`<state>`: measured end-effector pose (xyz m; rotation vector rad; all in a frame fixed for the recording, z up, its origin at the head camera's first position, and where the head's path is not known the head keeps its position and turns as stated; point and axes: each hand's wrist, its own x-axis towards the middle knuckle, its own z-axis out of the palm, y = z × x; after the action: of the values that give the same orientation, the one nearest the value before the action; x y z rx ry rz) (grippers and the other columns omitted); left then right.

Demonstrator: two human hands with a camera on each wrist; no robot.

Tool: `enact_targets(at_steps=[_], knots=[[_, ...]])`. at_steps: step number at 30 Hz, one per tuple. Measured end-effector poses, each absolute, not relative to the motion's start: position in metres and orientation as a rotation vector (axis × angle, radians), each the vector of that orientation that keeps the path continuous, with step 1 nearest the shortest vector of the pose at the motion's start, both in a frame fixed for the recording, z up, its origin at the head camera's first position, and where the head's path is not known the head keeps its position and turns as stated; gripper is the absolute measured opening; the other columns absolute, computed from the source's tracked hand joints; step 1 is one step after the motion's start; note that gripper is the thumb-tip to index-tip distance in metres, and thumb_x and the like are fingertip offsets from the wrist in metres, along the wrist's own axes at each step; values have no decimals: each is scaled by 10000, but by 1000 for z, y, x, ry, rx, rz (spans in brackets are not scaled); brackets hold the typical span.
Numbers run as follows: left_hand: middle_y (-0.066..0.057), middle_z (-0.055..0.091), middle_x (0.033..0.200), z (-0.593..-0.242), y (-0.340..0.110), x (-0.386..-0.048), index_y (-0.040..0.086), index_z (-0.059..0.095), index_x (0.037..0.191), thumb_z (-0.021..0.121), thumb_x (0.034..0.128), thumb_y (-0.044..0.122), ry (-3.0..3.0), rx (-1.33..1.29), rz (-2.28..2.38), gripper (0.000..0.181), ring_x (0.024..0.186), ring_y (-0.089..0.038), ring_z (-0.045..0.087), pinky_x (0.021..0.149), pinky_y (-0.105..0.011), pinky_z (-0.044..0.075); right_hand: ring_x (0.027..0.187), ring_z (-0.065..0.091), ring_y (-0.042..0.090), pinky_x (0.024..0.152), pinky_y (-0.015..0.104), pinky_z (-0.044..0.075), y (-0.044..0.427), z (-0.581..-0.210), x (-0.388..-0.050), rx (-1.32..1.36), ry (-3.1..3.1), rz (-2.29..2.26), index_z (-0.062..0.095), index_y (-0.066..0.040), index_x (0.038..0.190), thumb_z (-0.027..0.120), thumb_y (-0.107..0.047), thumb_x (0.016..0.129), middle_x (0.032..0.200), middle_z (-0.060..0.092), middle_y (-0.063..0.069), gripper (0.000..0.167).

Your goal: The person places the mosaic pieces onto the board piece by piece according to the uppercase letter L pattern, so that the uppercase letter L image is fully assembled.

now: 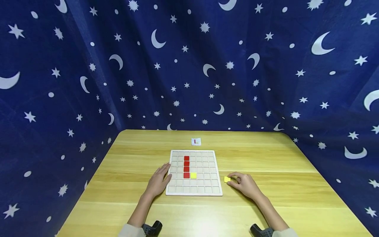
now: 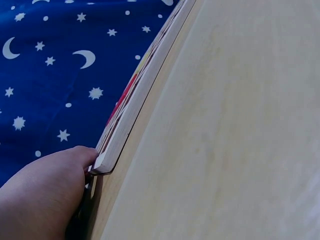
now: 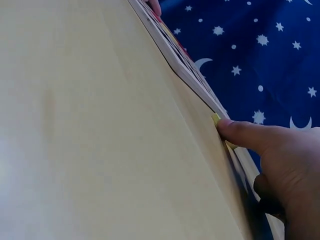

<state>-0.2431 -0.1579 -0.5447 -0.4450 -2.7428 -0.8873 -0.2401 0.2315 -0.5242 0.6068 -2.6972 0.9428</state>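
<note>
A white grid board lies on the table in the head view. Several red square tiles form a column on it, and one yellow tile sits right of the lowest red one. My left hand rests at the board's left edge, its fingers fairly straight and touching the rim. Just right of the board, my right hand pinches a second yellow tile between thumb and fingers. In the right wrist view the thumb covers part of that tile.
A small printed card with a grid pattern lies behind the board. The wooden table extends around it. A dark blue curtain with moons and stars hangs behind the table and along its sides.
</note>
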Motion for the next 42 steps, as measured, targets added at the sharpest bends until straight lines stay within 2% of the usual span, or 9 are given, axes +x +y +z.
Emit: enact_targets(at_steps=[8, 22, 32, 42], knots=[[-95, 399, 1420, -544, -160, -243, 33, 431, 1372, 507, 953, 262, -2757, -432, -896, 484, 1326, -257, 314, 1111, -407, 209, 422, 136, -21, 378, 158, 192, 205, -521, -252, 640, -2573, 1041, 683, -109, 1004, 761, -243, 759, 473, 209, -161, 290], [-75, 402, 1420, -546, -158, -241, 52, 434, 1375, 518, 948, 271, -2757, -404, -898, 487, 1332, -243, 305, 1114, -393, 204, 421, 115, -30, 391, 157, 154, 142, -518, -260, 828, -2669, 1001, 691, -119, 980, 741, -261, 782, 464, 212, -145, 249], [-77, 395, 1424, -546, -157, -242, 54, 427, 1380, 511, 952, 276, -2765, -400, -903, 489, 1334, -248, 300, 1115, -395, 200, 414, 141, 5, 402, 162, 172, 131, -519, -266, 799, -2742, 983, 696, -155, 975, 736, -291, 784, 440, 211, -151, 237], [-80, 396, 1424, -547, -159, -242, 56, 429, 1379, 515, 949, 276, -2760, -391, -914, 491, 1334, -249, 300, 1115, -395, 198, 417, 143, -9, 398, 166, 174, 130, -519, -264, 822, -2723, 1006, 692, -137, 1002, 737, -285, 782, 461, 223, -143, 270]])
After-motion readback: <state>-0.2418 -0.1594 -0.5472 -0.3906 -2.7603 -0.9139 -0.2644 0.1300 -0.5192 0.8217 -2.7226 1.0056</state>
